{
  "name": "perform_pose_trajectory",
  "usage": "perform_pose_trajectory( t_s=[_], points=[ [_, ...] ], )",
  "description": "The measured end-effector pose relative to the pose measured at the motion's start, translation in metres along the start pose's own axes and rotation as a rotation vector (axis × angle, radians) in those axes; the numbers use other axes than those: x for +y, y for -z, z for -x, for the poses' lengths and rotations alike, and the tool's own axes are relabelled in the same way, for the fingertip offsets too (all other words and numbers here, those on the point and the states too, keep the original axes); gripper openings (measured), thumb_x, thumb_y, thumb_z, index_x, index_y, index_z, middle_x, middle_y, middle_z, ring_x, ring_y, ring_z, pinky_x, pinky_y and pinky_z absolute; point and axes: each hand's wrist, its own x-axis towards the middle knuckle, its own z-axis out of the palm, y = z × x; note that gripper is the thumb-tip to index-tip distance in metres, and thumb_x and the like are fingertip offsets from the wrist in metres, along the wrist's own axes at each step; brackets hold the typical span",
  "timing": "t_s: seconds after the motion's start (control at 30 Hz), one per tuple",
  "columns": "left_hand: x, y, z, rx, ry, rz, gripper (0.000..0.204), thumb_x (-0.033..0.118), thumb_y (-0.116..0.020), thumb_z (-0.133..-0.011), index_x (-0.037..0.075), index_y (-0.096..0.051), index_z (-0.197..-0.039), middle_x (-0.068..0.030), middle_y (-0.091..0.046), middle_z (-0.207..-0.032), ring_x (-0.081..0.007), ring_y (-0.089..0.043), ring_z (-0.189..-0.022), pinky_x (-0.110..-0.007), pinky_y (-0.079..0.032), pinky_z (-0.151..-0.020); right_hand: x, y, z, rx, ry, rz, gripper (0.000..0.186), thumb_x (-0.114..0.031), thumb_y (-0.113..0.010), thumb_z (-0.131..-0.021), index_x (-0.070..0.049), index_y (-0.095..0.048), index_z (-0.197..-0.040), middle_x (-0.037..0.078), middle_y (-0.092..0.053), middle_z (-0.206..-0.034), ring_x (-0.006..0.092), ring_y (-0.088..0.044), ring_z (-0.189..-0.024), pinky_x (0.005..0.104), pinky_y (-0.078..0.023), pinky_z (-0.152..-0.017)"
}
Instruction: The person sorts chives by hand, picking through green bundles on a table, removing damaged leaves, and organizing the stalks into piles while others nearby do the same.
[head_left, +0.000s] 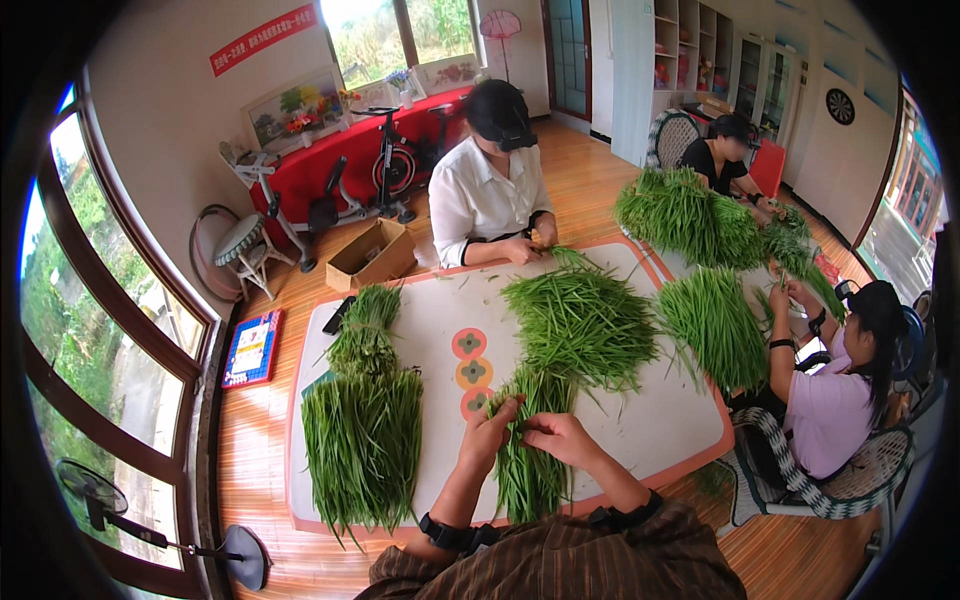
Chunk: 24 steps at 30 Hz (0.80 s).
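Note:
My left hand (489, 431) is closed around the upper ends of a few green chives, just above the near edge of the table. My right hand (562, 438) is beside it, thumb and fingers pinched at the same stalks; exactly what lies between the fingertips is partly hidden. Beneath both hands lies a bundle of chives (536, 482), its leaves hanging toward me. Farther off to the right spreads a large loose heap of chives (580, 325). On the left, a thick pile of chives (362, 450) reaches over the table edge, with a smaller bunch (364, 330) behind it.
A white table (440, 300) with an orange border holds everything. Across it a person in white (490, 200) handles stalks. Two others sit at the right by more chive piles (712, 325). A cardboard box (371, 255) and a standing fan (245, 557) are on the floor at left.

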Motion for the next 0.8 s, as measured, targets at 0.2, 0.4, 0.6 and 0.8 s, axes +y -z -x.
perform_pose_trajectory(
  t_s=[0.2, 0.4, 0.6, 0.8],
  points=[
    [0.001, 0.003, -0.001, -0.085, -0.179, 0.079, 0.023, 0.022, -0.044, -0.091, 0.003, -0.058, -0.091, -0.0005, -0.055, -0.078, -0.0096, -0.051, -0.071, -0.022, -0.038, -0.064, -0.044, 0.000, 0.012, 0.005, 0.082, 0.468, 0.022, -0.019, -0.060, -0.081, 0.001, -0.060, -0.089, 0.009, -0.062, -0.070, 0.0115, -0.055, -0.062, 0.0257, -0.043, -0.058],
    [0.026, -0.006, 0.016, -0.212, -0.038, -0.120, 0.022, 0.020, -0.046, -0.091, 0.002, -0.057, -0.095, 0.0045, -0.048, -0.062, -0.0050, -0.044, -0.056, -0.020, -0.033, -0.051, -0.068, 0.024, 0.010, 0.237, 0.190, 0.325, 0.029, -0.024, -0.058, -0.085, 0.002, -0.059, -0.095, 0.005, -0.060, -0.070, 0.0077, -0.053, -0.063, 0.0219, -0.043, -0.057],
    [0.014, -0.003, 0.016, -0.266, -0.161, -0.284, 0.019, 0.016, -0.053, -0.087, 0.001, -0.061, -0.095, 0.0070, -0.048, -0.066, -0.0021, -0.040, -0.061, -0.020, -0.035, -0.053, -0.091, 0.027, 0.014, 0.051, 0.527, 0.749, 0.025, -0.012, -0.058, -0.081, -0.004, -0.058, -0.104, 0.008, -0.061, -0.091, 0.0202, -0.057, -0.082, 0.0301, -0.045, -0.072],
    [0.007, 0.004, 0.015, -0.300, -0.199, -0.519, 0.018, 0.014, -0.059, -0.084, 0.000, -0.062, -0.095, 0.0060, -0.052, -0.070, -0.0032, -0.043, -0.063, -0.021, -0.038, -0.055, -0.079, 0.024, 0.025, -0.023, 0.484, 0.992, 0.013, -0.010, -0.060, -0.075, -0.003, -0.058, -0.086, 0.009, -0.057, -0.078, 0.0273, -0.053, -0.078, 0.0354, -0.044, -0.068]
  ],
)
